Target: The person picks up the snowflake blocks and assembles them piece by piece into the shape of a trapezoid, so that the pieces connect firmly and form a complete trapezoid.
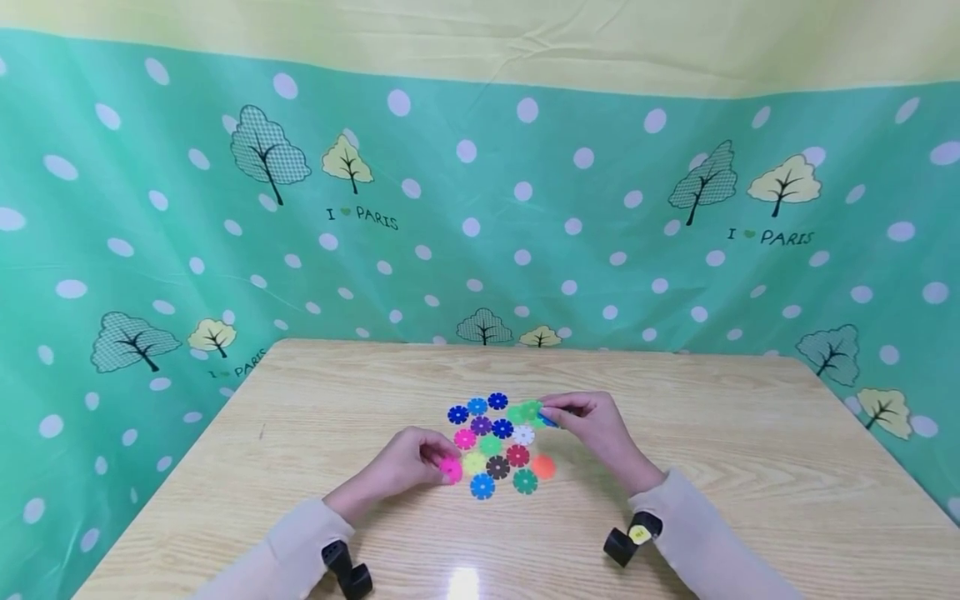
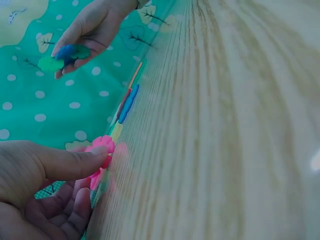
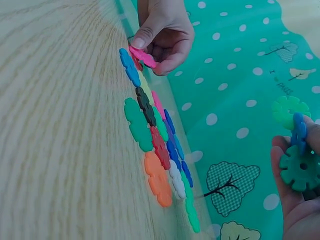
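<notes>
Head view: slotted discs (image 1: 491, 446) lie flat on the counter (image 1: 225, 467), probably for easy reach. At their 8 o'clock the left hand (image 1: 411, 462) pinches a pink disc (image 1: 452, 471); at 2 o'clock the right hand (image 1: 592, 423) pinches a joined piece (image 1: 531, 411).

Left wrist view: the thumb (image 2: 75, 164) presses near the pink disc's rim, likely leaving slots free.

Right wrist view: a blue disc (image 3: 298, 132) stands crosswise between a light green disc (image 3: 287, 111) and dark green disc (image 3: 295, 172), apparently slot-locked.

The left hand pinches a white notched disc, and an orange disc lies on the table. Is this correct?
Not quite: the left hand pinches a pink notched disc, not a white one, as the left wrist view shows. The orange disc does lie on the table.
</notes>
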The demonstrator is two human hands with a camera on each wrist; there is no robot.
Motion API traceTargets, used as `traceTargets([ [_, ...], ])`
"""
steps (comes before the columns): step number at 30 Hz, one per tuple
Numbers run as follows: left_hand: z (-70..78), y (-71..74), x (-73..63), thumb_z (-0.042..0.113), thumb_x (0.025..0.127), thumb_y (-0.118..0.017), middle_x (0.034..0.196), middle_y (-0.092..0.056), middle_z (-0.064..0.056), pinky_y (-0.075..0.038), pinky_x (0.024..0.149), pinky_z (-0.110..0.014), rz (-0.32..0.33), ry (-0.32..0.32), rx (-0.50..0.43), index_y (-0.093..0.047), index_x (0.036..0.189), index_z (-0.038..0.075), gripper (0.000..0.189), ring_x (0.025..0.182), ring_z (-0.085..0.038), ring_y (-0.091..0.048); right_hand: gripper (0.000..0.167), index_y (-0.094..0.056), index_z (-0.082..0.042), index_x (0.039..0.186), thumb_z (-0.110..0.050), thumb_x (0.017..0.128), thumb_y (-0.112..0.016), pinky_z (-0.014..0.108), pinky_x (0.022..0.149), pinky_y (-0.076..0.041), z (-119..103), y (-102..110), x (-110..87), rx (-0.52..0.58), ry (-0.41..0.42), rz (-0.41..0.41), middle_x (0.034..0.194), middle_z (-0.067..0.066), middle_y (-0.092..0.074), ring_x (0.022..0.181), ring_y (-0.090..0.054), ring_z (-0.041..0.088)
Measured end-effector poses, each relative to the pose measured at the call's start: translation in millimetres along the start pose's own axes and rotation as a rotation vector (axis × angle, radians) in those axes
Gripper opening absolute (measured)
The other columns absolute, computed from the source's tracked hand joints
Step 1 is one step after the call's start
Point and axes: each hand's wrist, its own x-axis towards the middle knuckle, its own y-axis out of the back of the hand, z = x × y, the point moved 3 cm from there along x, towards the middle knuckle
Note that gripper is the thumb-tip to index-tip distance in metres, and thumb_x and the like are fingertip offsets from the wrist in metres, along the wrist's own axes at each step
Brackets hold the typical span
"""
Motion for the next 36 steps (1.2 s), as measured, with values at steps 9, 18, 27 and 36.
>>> traceTargets([
  [9,-1.9,1.6,0.6,-0.003,0.076,-0.07,0.085,-0.065,-0.002,-0.05,0.065,-0.022,-0.017,-0.009,-0.043,-0.071,0.096,0.006,0.022,0.076,-0.015,-0.057,0.017,-0.072,-0.001,0.098,-0.013,0.086,-0.069,0.025,0.073,-0.054,-1,1,1.4,-0.027,-0.02,0.007,0.104,0.013,-0.07,0.082,-0.066,0.011],
  [18,8.1,3.4,1.4,-0.002,0.08,-0.066,0.083,-0.065,-0.007,-0.047,0.055,-0.02,-0.042,0.013,-0.077,-0.071,0.099,0.006,0.021,0.069,-0.016,-0.054,0.017,-0.072,0.0,0.097,-0.012,0.085,-0.07,0.024,0.073,-0.055,0,4,1.5,-0.014,0.006,0.022,0.103,0.013,-0.07,0.082,-0.067,0.009],
  [27,32.7,-0.2,14.1,0.003,0.083,-0.067,0.085,-0.067,-0.003,-0.051,0.062,-0.024,-0.013,-0.041,-0.09,-0.07,0.1,0.007,0.018,0.073,-0.017,-0.057,0.019,-0.072,0.001,0.096,-0.014,0.084,-0.071,0.026,0.072,-0.056,-3,3,2.3,-0.006,0.079,0.011,0.099,0.016,-0.071,0.079,-0.068,0.012],
  [36,54.8,-4.5,34.9,0.012,0.085,-0.069,0.083,-0.066,-0.004,-0.055,0.063,-0.035,0.086,-0.041,-0.158,-0.07,0.099,0.007,0.016,0.075,-0.029,-0.06,0.018,-0.073,-0.001,0.095,-0.015,0.084,-0.071,0.025,0.073,-0.055,-1,4,1.3,-0.017,0.047,0.031,0.102,0.014,-0.07,0.083,-0.068,0.011],
])
